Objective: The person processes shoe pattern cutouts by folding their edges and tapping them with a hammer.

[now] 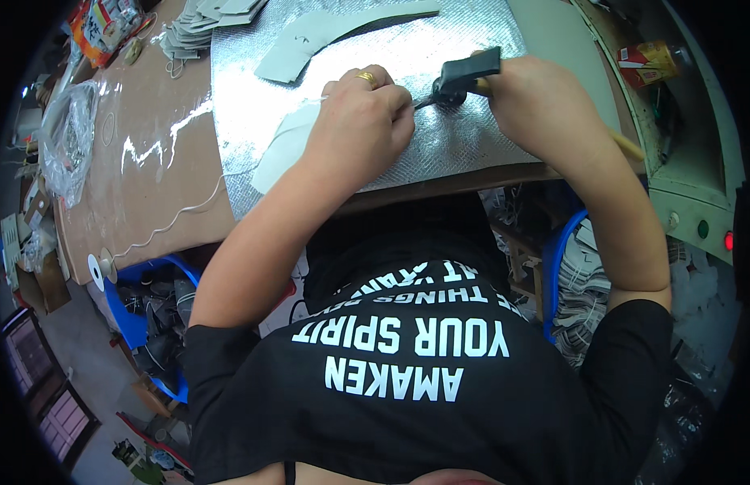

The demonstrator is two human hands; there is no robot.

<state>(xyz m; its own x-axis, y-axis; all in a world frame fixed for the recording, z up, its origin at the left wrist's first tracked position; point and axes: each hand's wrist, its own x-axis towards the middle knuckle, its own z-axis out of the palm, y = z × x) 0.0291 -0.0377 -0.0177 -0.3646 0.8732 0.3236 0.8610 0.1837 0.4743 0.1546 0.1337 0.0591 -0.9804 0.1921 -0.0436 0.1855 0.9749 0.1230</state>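
Note:
My left hand (360,121), with a gold ring on one finger, rests on a silver textured mat (464,141), its fingers pinched on the edge of a pale grey cut piece (279,149) that runs under the hand. My right hand (530,95) grips a hammer with a black head (464,77) and a wooden handle (628,145). The black head sits on the mat right beside my left fingertips. What lies between the fingertips and the head is too small to tell.
A curved grey cut piece (334,32) lies further back on the mat, with a stack of similar pieces (198,28) behind. A white cord (177,214) runs to a spool (100,267) on the brown table. Blue baskets (136,323) stand below. A machine with coloured buttons (702,228) is at right.

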